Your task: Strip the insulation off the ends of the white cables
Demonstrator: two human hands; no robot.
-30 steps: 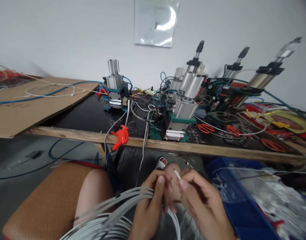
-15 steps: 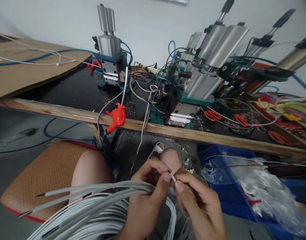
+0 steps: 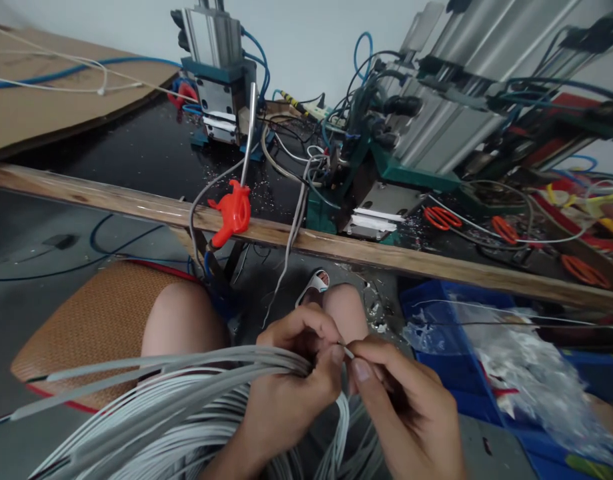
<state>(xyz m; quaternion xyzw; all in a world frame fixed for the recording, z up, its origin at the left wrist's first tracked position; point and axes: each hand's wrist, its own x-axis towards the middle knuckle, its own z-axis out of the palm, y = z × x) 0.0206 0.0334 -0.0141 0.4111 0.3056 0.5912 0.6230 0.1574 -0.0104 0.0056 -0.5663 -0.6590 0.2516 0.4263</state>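
Observation:
A thick bundle of white cables (image 3: pixel 176 407) lies across my lap, its loose ends fanning out to the left. My left hand (image 3: pixel 291 393) is closed around the bundle where the cables come together. My right hand (image 3: pixel 406 413) pinches the tip of one white cable (image 3: pixel 347 351) between thumb and forefinger, right against my left fingertips. Both hands sit low in the middle of the view, just in front of the wooden bench edge (image 3: pixel 336 247).
On the black bench stand a green pneumatic machine (image 3: pixel 386 193) straight ahead and a smaller blue one (image 3: pixel 219 87) behind left. An orange air gun (image 3: pixel 232 213) hangs at the edge. Orange scissors (image 3: pixel 439 217) lie right. A blue bin (image 3: pixel 511 380) holds plastic bags. A woven stool (image 3: pixel 86 320) is left.
The view has tilted down and moved closer to the bench. My hands have come together, and the cable tip held up before now sits lower between my fingertips.

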